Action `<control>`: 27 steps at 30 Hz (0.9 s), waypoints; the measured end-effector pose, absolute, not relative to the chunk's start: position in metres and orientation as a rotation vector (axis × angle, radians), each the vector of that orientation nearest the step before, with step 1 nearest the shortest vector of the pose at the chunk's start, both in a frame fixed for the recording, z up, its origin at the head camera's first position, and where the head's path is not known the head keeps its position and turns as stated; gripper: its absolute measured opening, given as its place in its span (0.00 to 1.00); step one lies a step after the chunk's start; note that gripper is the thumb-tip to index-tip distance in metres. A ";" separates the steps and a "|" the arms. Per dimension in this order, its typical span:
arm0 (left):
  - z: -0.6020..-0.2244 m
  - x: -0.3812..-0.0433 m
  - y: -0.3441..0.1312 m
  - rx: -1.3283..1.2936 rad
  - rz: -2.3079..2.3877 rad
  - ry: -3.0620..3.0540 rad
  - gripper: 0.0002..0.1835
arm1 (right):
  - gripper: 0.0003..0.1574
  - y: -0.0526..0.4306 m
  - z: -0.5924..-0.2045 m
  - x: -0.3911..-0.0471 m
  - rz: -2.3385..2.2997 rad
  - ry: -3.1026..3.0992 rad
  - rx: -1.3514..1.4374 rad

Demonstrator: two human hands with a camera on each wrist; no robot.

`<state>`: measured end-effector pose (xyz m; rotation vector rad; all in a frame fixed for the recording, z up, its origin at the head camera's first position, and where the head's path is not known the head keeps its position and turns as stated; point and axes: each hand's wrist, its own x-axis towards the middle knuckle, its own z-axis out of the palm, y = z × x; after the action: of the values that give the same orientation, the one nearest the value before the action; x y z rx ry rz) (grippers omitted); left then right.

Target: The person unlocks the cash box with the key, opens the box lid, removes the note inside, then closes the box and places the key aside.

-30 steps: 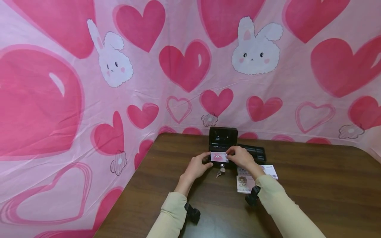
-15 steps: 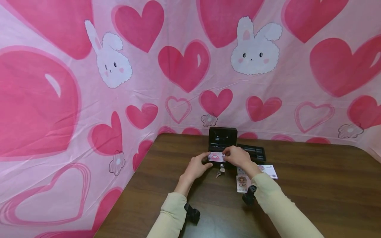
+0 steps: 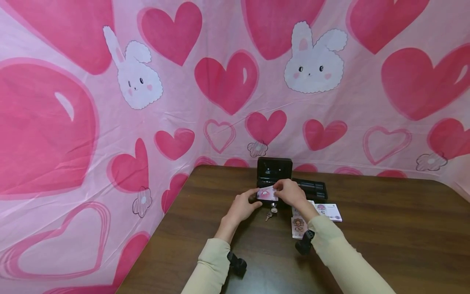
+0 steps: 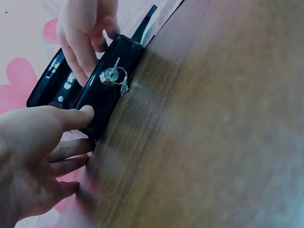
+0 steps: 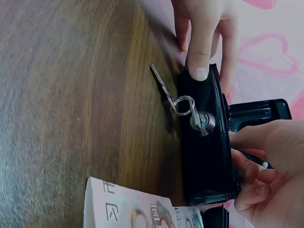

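Note:
A small black cash box (image 3: 274, 168) stands with its lid up near the back of the table. My left hand (image 3: 240, 207) grips its left end, with the thumb on the front face in the left wrist view. Over the box's opening, my right hand (image 3: 291, 192) pinches the right edge of a pink play banknote (image 3: 266, 193). The banknote lies over the opening and its right side is raised a little. Keys on a ring (image 5: 184, 105) hang from the lock (image 5: 204, 123) in the front face. The right hand's fingertips dip behind the front wall in both wrist views.
A black compartment tray (image 3: 315, 189) lies right of the box. In front of that are stacks of play banknotes, one whitish (image 3: 332, 212) and one with a brown portrait (image 3: 298, 227). Behind the wooden table (image 3: 385, 228) hangs a pink heart-patterned cloth (image 3: 220, 32).
My right hand has shifted slightly left with the banknote, whose right edge now tilts up. The left hand has stayed on the box's left end.

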<state>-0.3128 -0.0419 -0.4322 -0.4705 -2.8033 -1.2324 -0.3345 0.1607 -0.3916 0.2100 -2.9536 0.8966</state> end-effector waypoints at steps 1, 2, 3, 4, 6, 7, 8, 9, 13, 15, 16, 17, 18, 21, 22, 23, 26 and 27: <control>-0.432 -0.313 -0.042 -0.475 -1.230 -2.801 0.28 | 0.15 0.161 -0.391 -0.334 0.897 -2.953 0.208; -0.431 -0.312 -0.042 -0.476 -1.231 -2.801 0.28 | 0.15 0.160 -0.391 -0.334 0.900 -2.951 0.205; -0.431 -0.312 -0.042 -0.479 -1.228 -2.799 0.28 | 0.15 0.160 -0.391 -0.334 0.902 -2.948 0.204; -0.431 -0.312 -0.042 -0.480 -1.227 -2.799 0.28 | 0.14 0.160 -0.391 -0.334 0.910 -2.943 0.201; -0.430 -0.313 -0.041 -0.482 -1.223 -2.795 0.28 | 0.13 0.161 -0.391 -0.333 0.941 -2.927 0.202; -0.430 -0.313 -0.041 -0.482 -1.220 -2.794 0.28 | 0.13 0.161 -0.391 -0.333 0.967 -2.915 0.205; -0.431 -0.313 -0.041 -0.483 -1.220 -2.791 0.28 | 0.13 0.161 -0.391 -0.333 0.997 -2.900 0.209; -0.431 -0.314 -0.042 -0.484 -1.221 -2.788 0.28 | 0.13 0.162 -0.392 -0.332 1.039 -2.883 0.219; -0.432 -0.315 -0.042 -0.488 -1.238 -2.787 0.28 | 0.13 0.164 -0.393 -0.328 1.224 -2.794 0.253; -0.433 -0.314 -0.043 -0.488 -1.247 -2.789 0.28 | 0.14 0.165 -0.394 -0.326 1.301 -2.758 0.251; -0.434 -0.314 -0.044 -0.487 -1.252 -2.790 0.28 | 0.14 0.166 -0.394 -0.325 1.327 -2.742 0.243; -0.434 -0.314 -0.044 -0.485 -1.257 -2.792 0.28 | 0.14 0.166 -0.394 -0.324 1.349 -2.731 0.229; -0.434 -0.314 -0.044 -0.484 -1.259 -2.791 0.28 | 0.14 0.166 -0.394 -0.324 1.369 -2.723 0.212; -0.434 -0.314 -0.045 -0.483 -1.264 -2.789 0.27 | 0.14 0.167 -0.394 -0.322 1.394 -2.706 0.168; -0.434 -0.314 -0.045 -0.481 -1.268 -2.788 0.27 | 0.14 0.167 -0.394 -0.321 1.401 -2.698 0.155; -0.434 -0.314 -0.045 -0.483 -1.269 -2.786 0.27 | 0.14 0.167 -0.394 -0.320 1.407 -2.687 0.147; -0.434 -0.314 -0.044 -0.485 -1.268 -2.782 0.28 | 0.15 0.166 -0.392 -0.317 1.423 -2.647 0.145; -0.434 -0.314 -0.044 -0.486 -1.270 -2.781 0.28 | 0.15 0.166 -0.391 -0.316 1.429 -2.635 0.148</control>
<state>-0.3143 -0.0444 -0.4337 -0.4855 -2.7813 -1.2696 -0.3158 0.1664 -0.3908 0.1482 -2.6352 1.4289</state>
